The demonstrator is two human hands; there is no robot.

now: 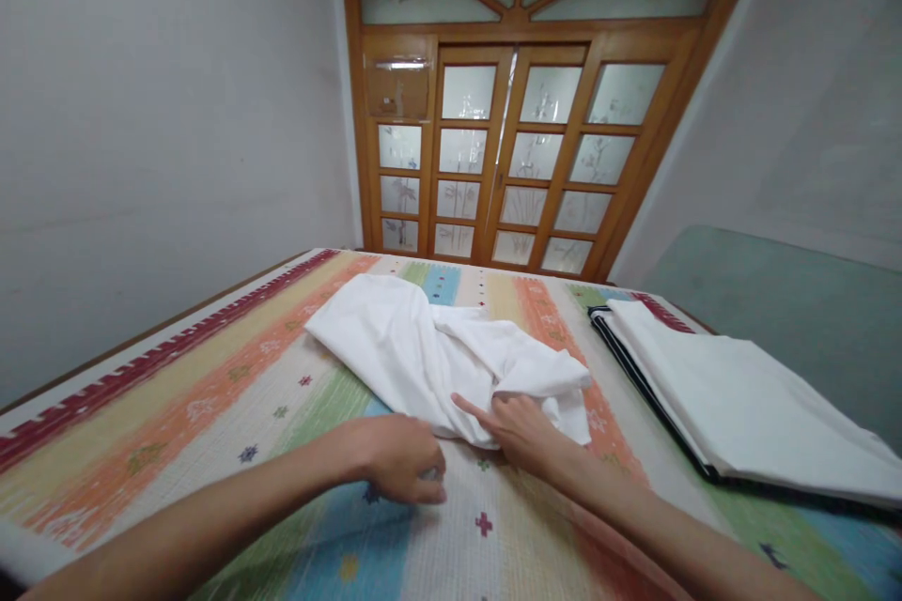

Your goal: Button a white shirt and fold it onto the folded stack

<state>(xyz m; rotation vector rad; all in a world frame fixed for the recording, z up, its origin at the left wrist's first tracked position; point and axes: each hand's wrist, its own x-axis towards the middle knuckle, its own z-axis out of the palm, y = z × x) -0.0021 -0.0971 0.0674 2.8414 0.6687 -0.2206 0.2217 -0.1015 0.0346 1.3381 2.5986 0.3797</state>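
Observation:
A crumpled white garment [401, 338], perhaps a shirt, lies bunched on the bed in front of me. My right hand [525, 432] is at its near edge. Its index finger stretches out to the left over the fabric, and the other fingers are curled into the cloth. Just short of the same edge, my left hand [405, 460] hovers low over the bedspread with its fingers curled and its thumb below. No cloth shows in it, though its fingertips are partly hidden.
A striped, patterned bedspread [274, 394] covers the bed. On the right lies a pile of folded white and black cloth [747, 394]. Behind that stands a pale green headboard [782, 300]. Wooden doors with glass panes [486, 150] stand beyond the far edge, and a wall [169, 113] rises on the left.

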